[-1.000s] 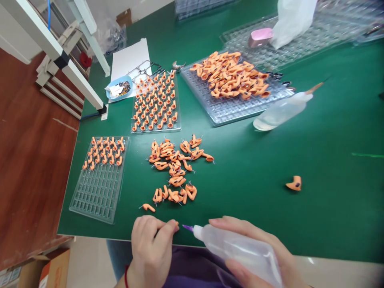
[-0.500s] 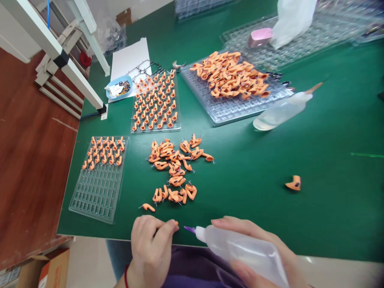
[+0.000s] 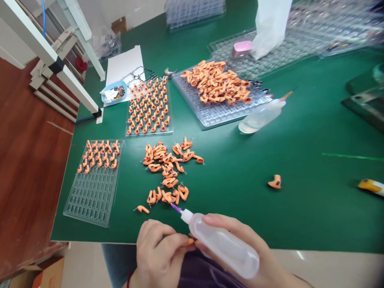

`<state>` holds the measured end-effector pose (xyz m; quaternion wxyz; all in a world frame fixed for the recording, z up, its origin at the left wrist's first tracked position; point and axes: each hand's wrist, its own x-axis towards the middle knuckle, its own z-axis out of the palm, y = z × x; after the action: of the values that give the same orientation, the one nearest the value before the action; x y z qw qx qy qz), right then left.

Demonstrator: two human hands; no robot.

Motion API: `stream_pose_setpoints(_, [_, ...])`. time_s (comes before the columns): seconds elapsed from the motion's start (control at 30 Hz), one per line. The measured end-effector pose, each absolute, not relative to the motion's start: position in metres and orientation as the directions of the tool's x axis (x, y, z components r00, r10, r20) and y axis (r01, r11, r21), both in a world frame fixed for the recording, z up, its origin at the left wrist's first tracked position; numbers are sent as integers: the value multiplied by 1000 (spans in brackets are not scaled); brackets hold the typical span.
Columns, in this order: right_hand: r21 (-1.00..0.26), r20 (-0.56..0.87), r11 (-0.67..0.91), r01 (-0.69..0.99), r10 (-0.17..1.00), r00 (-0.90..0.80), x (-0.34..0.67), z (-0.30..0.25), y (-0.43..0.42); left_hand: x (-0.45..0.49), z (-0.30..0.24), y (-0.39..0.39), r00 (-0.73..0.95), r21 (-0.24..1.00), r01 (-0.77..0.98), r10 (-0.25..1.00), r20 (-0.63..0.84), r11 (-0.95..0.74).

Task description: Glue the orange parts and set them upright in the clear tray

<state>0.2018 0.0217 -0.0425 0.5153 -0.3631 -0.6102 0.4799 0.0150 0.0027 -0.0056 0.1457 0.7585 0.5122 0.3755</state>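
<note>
Near the table's front edge, my left hand (image 3: pixel 160 252) is closed, thumb and finger pinching a small orange earbud shell (image 3: pixel 190 241), mostly covered by the fingers. My right hand (image 3: pixel 243 234) is wrapped around a translucent squeeze bottle (image 3: pixel 225 246) with a purple needle tip. The bottle slants so that its tip points up and left, past the held shell. Fingertips of the right hand come close to the shell; whether they touch it I cannot tell. Just beyond the tip lies a loose pile of orange earbud shells (image 3: pixel 169 170) with thin wires.
A partly filled clear tray (image 3: pixel 90 200) lies at left, with a fuller tray (image 3: pixel 148 133) behind it. Heaped shells (image 3: pixel 217 84) cover stacked trays (image 3: pixel 207 120). Another bottle (image 3: pixel 261 116), a lone shell (image 3: pixel 276 182) and a yellow-and-white tool (image 3: pixel 372 186) lie rightward.
My hands have come together: the left moved right with the shell, and the right brought the bottle leftward, its tip now higher and beyond the shell. The view has shifted slightly right.
</note>
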Motion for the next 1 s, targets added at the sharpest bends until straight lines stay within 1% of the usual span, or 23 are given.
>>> stream_pose_setpoints(0.1, [-973, 227, 212, -97, 953, -201, 205, -49, 18, 17, -4, 3, 195, 616, 660, 890, 412, -430])
stream_pose_setpoints(0.3, [-977, 191, 167, -132, 960, -203, 204, -47, 19, 20, -8, 2, 171, 647, 634, 892, 418, -424])
stream_pose_setpoints(0.47, [-977, 200, 182, -108, 964, -178, 203, -45, 19, 22, -16, -3, 119, 690, 604, 901, 418, -400])
stream_pose_setpoints(0.6, [-971, 194, 155, -182, 956, -220, 205, -46, 21, 22, -21, -4, 101, 717, 581, 907, 408, -387])
stream_pose_setpoints(0.67, [-969, 201, 158, -192, 952, -232, 206, -46, 22, 22, -21, -5, 104, 716, 580, 907, 408, -389])
stream_pose_setpoints(0.87, [-973, 200, 166, -157, 952, -231, 201, -49, 20, 21, -19, -3, 107, 712, 585, 907, 407, -388])
stream_pose_setpoints(0.93, [-975, 162, 122, -188, 962, -218, 199, -48, 19, 19, -15, -2, 117, 694, 597, 900, 419, -401])
stream_pose_setpoints(1.0, [-973, 109, 74, -218, 982, -153, 198, -45, 20, 18, -10, 0, 143, 649, 626, 882, 449, -432])
